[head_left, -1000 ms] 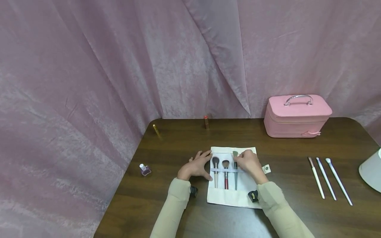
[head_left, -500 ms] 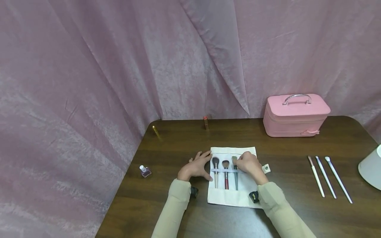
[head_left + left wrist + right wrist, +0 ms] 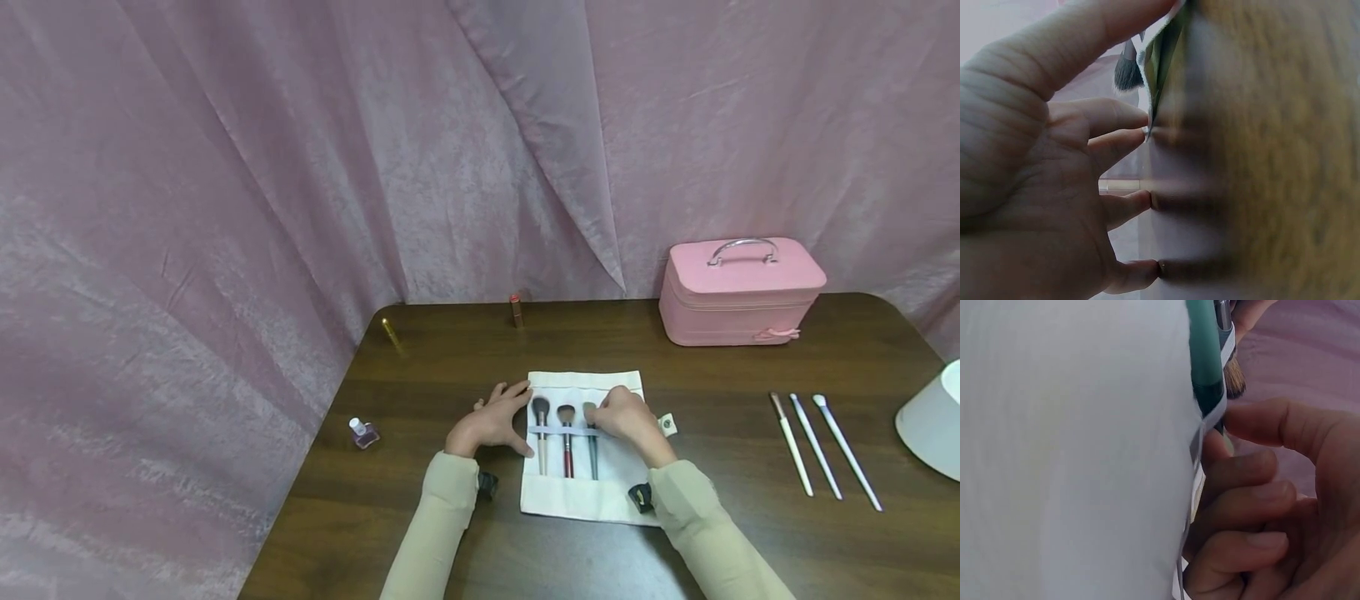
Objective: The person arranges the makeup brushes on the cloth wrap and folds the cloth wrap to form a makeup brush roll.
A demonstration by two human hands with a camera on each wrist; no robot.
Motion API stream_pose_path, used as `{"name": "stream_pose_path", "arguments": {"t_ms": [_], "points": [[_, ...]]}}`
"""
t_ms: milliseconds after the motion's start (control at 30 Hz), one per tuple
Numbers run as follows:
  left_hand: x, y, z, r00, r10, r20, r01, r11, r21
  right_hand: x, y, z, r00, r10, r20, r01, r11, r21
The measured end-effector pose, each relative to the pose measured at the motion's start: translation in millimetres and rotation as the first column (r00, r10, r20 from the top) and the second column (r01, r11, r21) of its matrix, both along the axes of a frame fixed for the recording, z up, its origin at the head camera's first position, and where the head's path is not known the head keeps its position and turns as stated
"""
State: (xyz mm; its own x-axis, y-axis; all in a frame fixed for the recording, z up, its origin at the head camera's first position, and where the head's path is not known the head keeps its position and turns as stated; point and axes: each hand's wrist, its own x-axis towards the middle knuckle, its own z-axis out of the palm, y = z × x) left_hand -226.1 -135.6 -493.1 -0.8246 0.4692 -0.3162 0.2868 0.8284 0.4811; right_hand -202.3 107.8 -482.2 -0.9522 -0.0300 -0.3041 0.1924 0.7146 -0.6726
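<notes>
A white cloth brush roll (image 3: pixel 555 498) lies unfolded on the table, with an elastic strap (image 3: pixel 555 430) across it. Under the strap lie a dark-bristled brush with a pale handle (image 3: pixel 542 412), a brush with a red handle (image 3: pixel 568 460) and a green makeup brush (image 3: pixel 593 460). My right hand (image 3: pixel 630 422) pinches the green brush near its head, just above the strap; in the right wrist view, its green handle (image 3: pixel 1204 344) runs beneath the strap. My left hand (image 3: pixel 491 421) rests at the roll's left edge, fingers spread, fingertips touching cloth and table.
Three light-handled brushes (image 3: pixel 832 446) lie to the right, near a white lamp-like object (image 3: pixel 933 421). A pink case (image 3: pixel 742 296) stands at the back right. A lipstick (image 3: pixel 516 311), a gold tube (image 3: pixel 390 331) and a nail polish bottle (image 3: pixel 363 432) stand or lie farther left.
The green brush has slid toward me under the strap, its head now closer to the strap. My right hand has moved slightly toward me with it. The left hand stays put.
</notes>
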Motion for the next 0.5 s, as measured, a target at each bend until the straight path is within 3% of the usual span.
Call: {"name": "stream_pose_path", "arguments": {"t_ms": [133,267,500], "points": [[-0.7,0.5,0.1,1.000,-0.007,-0.004,0.007,1.000,0.001,0.2,3.8,0.6,1.000,0.022,-0.014,-0.022,1.000,-0.011],[-1.5,0.5,-0.4,1.000,-0.014,-0.009,0.014,1.000,0.008,2.3,11.2,7.1,0.995,0.065,-0.081,-0.067,0.997,-0.025],[-0.5,-2.4,-2.1,1.000,-0.010,-0.001,0.010,1.000,0.015,4.5,23.9,19.5,0.957,0.173,-0.231,-0.191,0.980,-0.062]]}}
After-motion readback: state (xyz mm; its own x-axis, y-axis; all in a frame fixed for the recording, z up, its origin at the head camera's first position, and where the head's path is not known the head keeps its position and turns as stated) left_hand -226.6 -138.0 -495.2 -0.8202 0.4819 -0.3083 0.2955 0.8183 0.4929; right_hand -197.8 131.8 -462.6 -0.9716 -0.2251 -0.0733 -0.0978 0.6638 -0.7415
